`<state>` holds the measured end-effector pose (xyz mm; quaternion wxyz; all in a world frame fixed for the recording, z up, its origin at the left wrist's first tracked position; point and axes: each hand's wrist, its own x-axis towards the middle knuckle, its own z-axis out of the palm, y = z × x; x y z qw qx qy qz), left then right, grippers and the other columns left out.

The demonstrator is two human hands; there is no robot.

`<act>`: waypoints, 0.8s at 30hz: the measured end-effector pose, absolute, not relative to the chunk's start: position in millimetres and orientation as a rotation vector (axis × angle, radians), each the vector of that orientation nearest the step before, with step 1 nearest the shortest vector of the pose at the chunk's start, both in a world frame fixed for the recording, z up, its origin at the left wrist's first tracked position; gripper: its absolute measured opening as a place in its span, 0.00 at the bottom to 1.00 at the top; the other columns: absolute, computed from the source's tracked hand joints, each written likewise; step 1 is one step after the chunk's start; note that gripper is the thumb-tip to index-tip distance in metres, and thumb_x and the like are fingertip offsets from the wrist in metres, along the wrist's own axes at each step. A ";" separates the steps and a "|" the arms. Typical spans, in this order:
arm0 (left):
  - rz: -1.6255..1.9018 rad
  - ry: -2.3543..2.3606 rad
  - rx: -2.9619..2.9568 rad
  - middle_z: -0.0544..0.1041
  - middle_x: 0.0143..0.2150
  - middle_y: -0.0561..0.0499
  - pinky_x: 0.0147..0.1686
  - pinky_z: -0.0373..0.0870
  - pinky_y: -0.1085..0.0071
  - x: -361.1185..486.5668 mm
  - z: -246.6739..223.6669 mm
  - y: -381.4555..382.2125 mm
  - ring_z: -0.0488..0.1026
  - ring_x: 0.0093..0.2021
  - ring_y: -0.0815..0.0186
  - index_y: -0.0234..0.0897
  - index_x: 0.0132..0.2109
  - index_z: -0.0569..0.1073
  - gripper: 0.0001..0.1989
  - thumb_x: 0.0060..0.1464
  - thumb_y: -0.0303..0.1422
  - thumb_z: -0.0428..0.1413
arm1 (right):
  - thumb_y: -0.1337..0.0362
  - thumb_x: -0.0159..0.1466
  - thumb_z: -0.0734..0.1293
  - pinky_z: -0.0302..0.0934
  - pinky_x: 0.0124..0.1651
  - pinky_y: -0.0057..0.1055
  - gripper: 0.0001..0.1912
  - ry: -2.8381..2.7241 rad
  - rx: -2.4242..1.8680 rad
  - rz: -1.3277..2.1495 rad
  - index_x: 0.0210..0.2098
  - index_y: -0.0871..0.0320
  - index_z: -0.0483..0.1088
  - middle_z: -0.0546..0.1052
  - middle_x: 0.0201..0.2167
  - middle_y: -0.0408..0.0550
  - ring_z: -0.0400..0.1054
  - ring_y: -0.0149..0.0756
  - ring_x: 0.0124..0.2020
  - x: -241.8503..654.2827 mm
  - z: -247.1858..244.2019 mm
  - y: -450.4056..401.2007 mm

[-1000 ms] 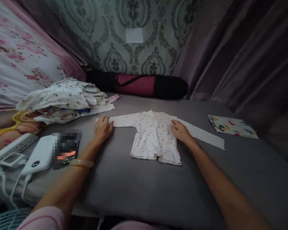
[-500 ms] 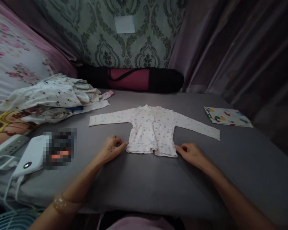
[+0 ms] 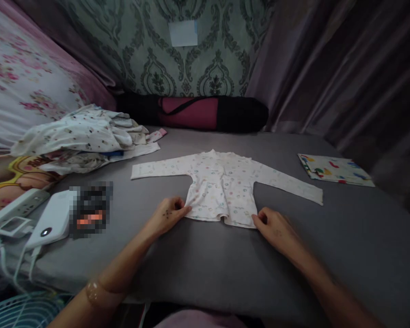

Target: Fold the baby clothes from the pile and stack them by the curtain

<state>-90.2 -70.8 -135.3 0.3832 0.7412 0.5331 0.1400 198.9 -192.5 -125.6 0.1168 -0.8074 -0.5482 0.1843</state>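
My left hand (image 3: 168, 216), right hand (image 3: 274, 226) pinching shirt (image 3: 237, 189) lower corners; uneven pull could bunch the hem (image 3: 205, 219) between them

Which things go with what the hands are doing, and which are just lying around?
In use:
white patterned long-sleeved shirt
left hand, at its hem
right hand, at its hem

Lying around:
clothes pile
power strip
white power bank
folded patterned cloth
black-and-maroon long bag

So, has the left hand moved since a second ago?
Yes: the left hand moved right and nearer the camera, away from the long maroon-and-black bag; it's now at the lower corner of the shirt.
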 end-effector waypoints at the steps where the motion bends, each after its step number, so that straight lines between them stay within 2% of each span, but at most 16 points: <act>1: 0.369 1.338 1.841 0.69 0.23 0.55 0.25 0.56 0.73 -91.5 -134.0 -70.1 0.64 0.25 0.68 0.37 0.28 0.67 0.17 0.48 0.48 0.53 | 0.56 0.61 0.60 0.49 0.26 0.27 0.13 -1.556 -2.355 0.590 0.24 0.55 0.66 0.73 0.20 0.43 0.65 0.32 0.21 201.7 -125.7 -192.1; 3: 0.410 1.304 1.773 0.70 0.22 0.56 0.24 0.56 0.74 -95.2 -133.8 -67.9 0.64 0.24 0.69 0.37 0.32 0.65 0.17 0.48 0.48 0.53 | 0.56 0.60 0.60 0.50 0.25 0.27 0.11 -1.462 -2.336 0.639 0.25 0.55 0.64 0.72 0.18 0.41 0.64 0.31 0.19 208.8 -127.3 -191.6; 6: 0.440 1.304 1.754 0.71 0.22 0.58 0.24 0.56 0.75 -102.8 -138.1 -63.4 0.64 0.22 0.69 0.38 0.38 0.63 0.17 0.48 0.46 0.54 | 0.57 0.57 0.62 0.52 0.27 0.26 0.07 -1.435 -2.282 0.558 0.28 0.54 0.64 0.73 0.22 0.41 0.66 0.32 0.23 220.7 -132.5 -192.0; 10: 0.385 1.298 1.874 0.70 0.23 0.59 0.24 0.55 0.75 -111.1 -142.6 -59.0 0.64 0.22 0.70 0.40 0.41 0.65 0.15 0.52 0.44 0.52 | 0.57 0.59 0.61 0.52 0.27 0.27 0.08 -1.560 -2.263 0.648 0.32 0.54 0.65 0.71 0.21 0.40 0.65 0.32 0.23 231.7 -137.0 -194.1; 16: 0.207 1.262 2.117 0.71 0.25 0.55 0.25 0.55 0.74 -113.7 -140.8 -57.3 0.66 0.25 0.68 0.40 0.38 0.71 0.12 0.55 0.43 0.50 | 0.57 0.61 0.60 0.51 0.28 0.27 0.08 -1.717 -2.257 0.759 0.33 0.53 0.67 0.73 0.23 0.40 0.66 0.32 0.24 233.8 -136.1 -192.6; 19: 0.123 1.272 2.235 0.73 0.27 0.53 0.27 0.56 0.73 -113.3 -135.5 -57.1 0.69 0.27 0.65 0.41 0.36 0.72 0.11 0.56 0.42 0.50 | 0.56 0.60 0.62 0.51 0.27 0.27 0.11 -1.651 -2.257 0.743 0.37 0.55 0.67 0.73 0.23 0.41 0.66 0.32 0.24 232.8 -140.4 -190.8; 22: 0.163 1.188 2.425 0.75 0.32 0.48 0.31 0.60 0.71 -99.0 -122.3 -54.1 0.70 0.31 0.64 0.40 0.36 0.73 0.12 0.57 0.40 0.49 | 0.55 0.59 0.63 0.51 0.27 0.27 0.17 -1.551 -2.250 0.695 0.43 0.59 0.66 0.72 0.21 0.40 0.65 0.33 0.24 230.6 -145.2 -190.6; 24: 0.245 1.009 2.546 0.75 0.35 0.46 0.34 0.62 0.70 -73.0 -111.5 -47.8 0.71 0.34 0.63 0.38 0.37 0.74 0.13 0.59 0.38 0.47 | 0.54 0.59 0.62 0.51 0.27 0.27 0.17 -1.526 -2.235 0.678 0.43 0.59 0.66 0.71 0.21 0.40 0.65 0.33 0.23 228.1 -146.6 -191.3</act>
